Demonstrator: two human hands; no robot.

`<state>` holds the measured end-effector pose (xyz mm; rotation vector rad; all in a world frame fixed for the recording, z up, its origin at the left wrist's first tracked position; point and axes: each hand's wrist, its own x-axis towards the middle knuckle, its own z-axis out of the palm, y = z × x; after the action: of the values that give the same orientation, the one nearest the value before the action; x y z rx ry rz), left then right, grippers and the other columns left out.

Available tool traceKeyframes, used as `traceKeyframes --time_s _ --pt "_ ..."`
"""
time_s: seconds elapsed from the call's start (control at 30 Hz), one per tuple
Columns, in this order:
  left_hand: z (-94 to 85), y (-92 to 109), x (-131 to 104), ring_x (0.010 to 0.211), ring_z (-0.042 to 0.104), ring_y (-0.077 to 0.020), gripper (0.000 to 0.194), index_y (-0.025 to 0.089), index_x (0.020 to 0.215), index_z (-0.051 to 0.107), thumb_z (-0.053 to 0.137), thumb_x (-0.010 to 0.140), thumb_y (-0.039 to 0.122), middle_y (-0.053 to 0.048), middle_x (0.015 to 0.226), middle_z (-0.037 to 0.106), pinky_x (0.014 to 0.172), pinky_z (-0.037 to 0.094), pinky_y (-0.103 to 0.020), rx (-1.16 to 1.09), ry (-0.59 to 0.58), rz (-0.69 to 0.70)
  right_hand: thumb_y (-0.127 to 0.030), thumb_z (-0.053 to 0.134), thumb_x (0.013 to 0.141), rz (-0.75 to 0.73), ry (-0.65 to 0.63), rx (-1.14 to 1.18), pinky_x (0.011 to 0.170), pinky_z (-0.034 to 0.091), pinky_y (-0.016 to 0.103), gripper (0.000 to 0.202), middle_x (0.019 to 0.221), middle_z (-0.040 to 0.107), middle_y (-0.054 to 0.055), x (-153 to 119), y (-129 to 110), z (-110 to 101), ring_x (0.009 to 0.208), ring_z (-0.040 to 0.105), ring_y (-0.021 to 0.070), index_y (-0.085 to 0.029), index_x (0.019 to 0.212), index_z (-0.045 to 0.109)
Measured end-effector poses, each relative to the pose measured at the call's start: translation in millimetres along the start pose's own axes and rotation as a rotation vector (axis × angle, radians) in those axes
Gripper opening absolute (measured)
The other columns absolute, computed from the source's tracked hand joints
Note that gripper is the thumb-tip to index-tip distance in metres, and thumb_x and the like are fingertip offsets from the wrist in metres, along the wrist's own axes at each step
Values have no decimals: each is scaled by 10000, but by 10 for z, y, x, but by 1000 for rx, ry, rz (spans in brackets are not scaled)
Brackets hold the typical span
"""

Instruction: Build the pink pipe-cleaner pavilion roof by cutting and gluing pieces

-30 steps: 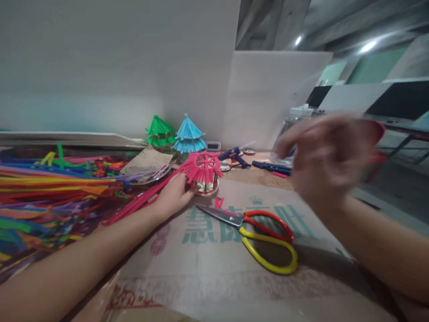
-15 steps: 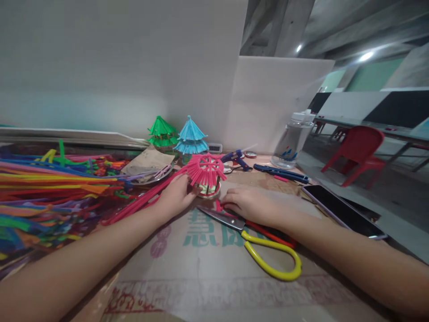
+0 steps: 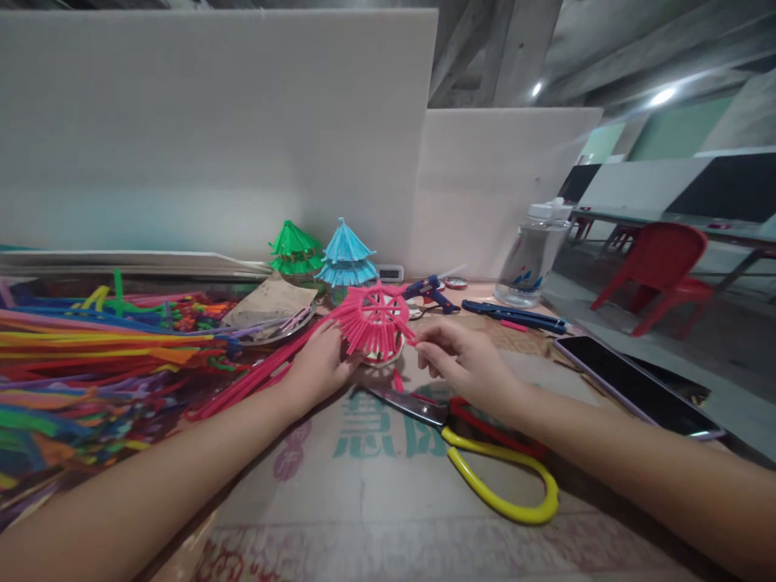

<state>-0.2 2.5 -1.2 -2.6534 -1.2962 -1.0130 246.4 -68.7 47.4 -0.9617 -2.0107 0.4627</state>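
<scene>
A pink pavilion-like model (image 3: pixel 377 323) with a round ribbed roof stands at the middle, tilted toward me. My left hand (image 3: pixel 321 360) grips its left side, fingertips partly hidden behind the roof. At its right edge my right hand (image 3: pixel 454 356) pinches a short pink piece (image 3: pixel 410 338) against or close to the roof rim. Yellow-handled scissors (image 3: pixel 503 477) lie in front, blades pointing left. Another short pink piece (image 3: pixel 398 381) rests by the blades. Long pink strips (image 3: pixel 260 368) lie left of my left hand.
Green (image 3: pixel 295 249) and blue (image 3: pixel 344 255) roofed models stand behind. Colourful strips (image 3: pixel 109 347) fill the left side. A glue gun (image 3: pixel 432 293), blue cutter (image 3: pixel 515 315), water bottle (image 3: pixel 532 257) and phone (image 3: pixel 636 388) are on the right. A dish (image 3: pixel 284 323) sits left of centre.
My right hand has risen from the table beside the scissors to the model's right edge, now with a pink piece in its fingers. The model's roof tilts more toward me.
</scene>
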Motion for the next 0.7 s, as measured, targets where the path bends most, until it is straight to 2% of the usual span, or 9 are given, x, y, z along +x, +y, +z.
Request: traceKeyframes --time_s 0.1,0.37,0.57,0.7 --pt "-40 53 21 1170 572 -287 309 200 1157 641 599 860 274 -101 1136 669 1086 411 -495 26 -15 66 -298 530 932 57 30 77 539 454 232 119 669 602 -22 29 -2 -1 548 582 111 -197 887 572" --pt "-58 77 22 1224 546 -300 343 204 1187 648 604 861 300 -103 1211 660 1125 377 -520 31 -30 74 -341 554 907 29 69 -118 480 393 236 186 636 606 -1 40 77 -5 515 524 110 -190 800 570" --pt "-65 81 24 1231 543 -302 336 184 1171 648 599 863 311 -117 1213 659 1133 361 -511 25 -44 63 -309 570 890 117 51 179 515 483 247 138 686 634 3 24 -5 38 545 605 120 -199 822 521" --pt "-62 76 24 1213 549 -308 314 184 1146 652 595 867 314 -119 1164 672 1094 397 -519 4 -41 23 -206 570 869 103 53 249 560 520 245 63 713 608 -12 17 -67 62 588 610 110 -201 829 522"
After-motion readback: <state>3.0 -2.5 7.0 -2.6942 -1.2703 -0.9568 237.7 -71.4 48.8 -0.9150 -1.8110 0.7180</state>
